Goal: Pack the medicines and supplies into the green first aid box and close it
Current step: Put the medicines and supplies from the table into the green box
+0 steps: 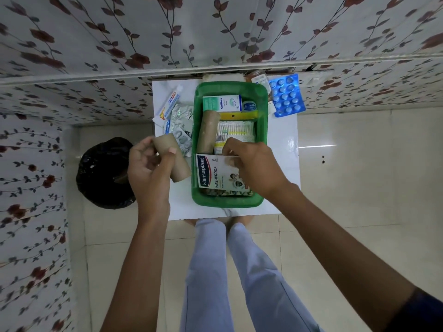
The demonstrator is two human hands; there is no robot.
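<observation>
Two hands pack: left hand [148, 168] grips a bandage roll [173, 161] beside the green box [262, 149]; right hand [251, 164] pinches the plaster pack [213, 173], seating it inside.

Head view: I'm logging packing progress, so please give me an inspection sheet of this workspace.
Surface: small white table.
Job's things: green first aid box open, holding Hansaplast pack, Optibex carton, cotton buds, brown roll.
Clutter: ointment tube, foil strips, blue blister pack still outside.
Grippers: left hand holds bandage roll; right hand reaches into box.
Cables: nothing seen.
Surroundings: black bin, floral walls.
</observation>
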